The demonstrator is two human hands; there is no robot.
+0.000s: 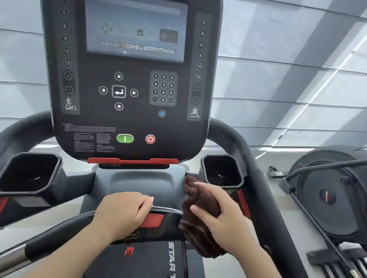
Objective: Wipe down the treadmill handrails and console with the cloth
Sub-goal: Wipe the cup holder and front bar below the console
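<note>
1. Console (120, 60) is seen in the upper centre of the frame: black panel, screen lit, green button (125, 138) and red button (150, 139) low on its face.
2. Left hand (123, 211) is laid on the front crossbar (163, 226) at lower centre, fingers curled closed over the bar beside a red insert.
3. Right hand (220, 217) is pressed onto the brown cloth (196, 228) right of centre, fingers spread flat over it.
4. Cloth is draped over the grey tray edge (144, 180) and the crossbar, hanging below the bar.
5. Cupholders are seen at left (28, 173) and right (222, 170); the cloth is just beside the right one.
6. Right handrail (264, 184) is curved down the right of the frame, not touched.
</note>
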